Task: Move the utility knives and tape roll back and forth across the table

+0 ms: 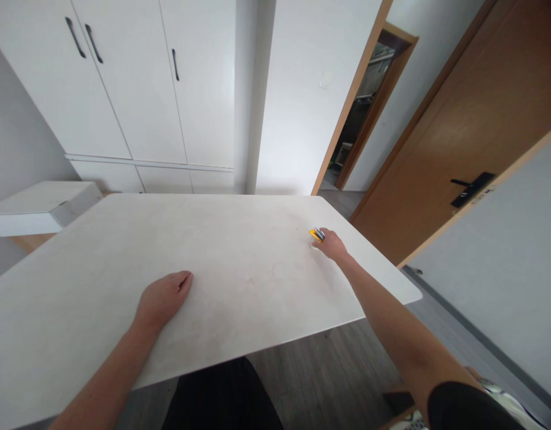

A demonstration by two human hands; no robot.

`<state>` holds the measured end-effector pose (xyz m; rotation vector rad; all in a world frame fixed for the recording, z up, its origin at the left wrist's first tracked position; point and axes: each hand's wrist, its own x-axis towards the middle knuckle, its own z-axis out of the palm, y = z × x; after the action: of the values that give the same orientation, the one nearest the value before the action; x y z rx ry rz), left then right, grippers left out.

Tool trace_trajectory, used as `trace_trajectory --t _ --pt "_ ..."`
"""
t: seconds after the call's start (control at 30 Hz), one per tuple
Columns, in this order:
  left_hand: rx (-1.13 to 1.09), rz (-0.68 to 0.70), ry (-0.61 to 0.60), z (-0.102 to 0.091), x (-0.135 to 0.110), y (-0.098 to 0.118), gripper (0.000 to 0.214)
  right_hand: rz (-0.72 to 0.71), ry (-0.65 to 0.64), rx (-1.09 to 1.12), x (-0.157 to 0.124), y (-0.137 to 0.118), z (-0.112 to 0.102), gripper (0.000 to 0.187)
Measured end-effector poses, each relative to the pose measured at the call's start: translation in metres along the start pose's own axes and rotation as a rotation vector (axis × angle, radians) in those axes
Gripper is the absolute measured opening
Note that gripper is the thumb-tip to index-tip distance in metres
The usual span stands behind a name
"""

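My right hand [334, 245] is at the right side of the white table [230, 239], its fingers closed around a small yellow and grey object [317, 235]. The exact kind of that object is too small to make out. Something pale or clear shows just below it, by the fingertips. On the table's left half rests my left hand [164, 298], curled into a loose fist with the thumb against the fingers. Nothing shows in it.
Beyond the table stand white cabinets [203, 89] with dark handles. A white box [37, 206] is past the table's left end. To the right is a brown door [472, 119] with a black handle. Patterned fabric [413, 421] lies at the lower right.
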<state>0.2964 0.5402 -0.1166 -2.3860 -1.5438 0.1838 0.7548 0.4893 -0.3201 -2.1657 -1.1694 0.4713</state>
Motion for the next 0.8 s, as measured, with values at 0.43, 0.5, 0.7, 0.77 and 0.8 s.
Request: trace_trajectory --t 0.43,0.5,0.7,0.77,0.8 --pt "-0.048 0.05 0.048 -0.004 -0.001 0.007 0.044 -0.443 -0.236 0.096 -0.006 -0.186 -0.004 0.026" --pt "-0.064 0.055 0.054 -0.004 -0.001 0.007 0.043 -0.603 -0.27 0.146 -0.032 -0.258 0.0 0.029" --pt "-0.258 0.034 0.056 0.0 -0.002 0.005 0.032 -0.978 -0.433 0.145 -0.114 -0.433 0.04 0.042" --pt "-0.332 0.034 0.073 0.006 -0.003 0.002 0.032 -1.004 -0.488 0.104 -0.132 -0.466 0.055 0.046" --pt "-0.364 0.031 0.086 0.01 -0.003 0.0 0.033 -1.005 -0.511 0.085 -0.138 -0.477 0.062 0.048"
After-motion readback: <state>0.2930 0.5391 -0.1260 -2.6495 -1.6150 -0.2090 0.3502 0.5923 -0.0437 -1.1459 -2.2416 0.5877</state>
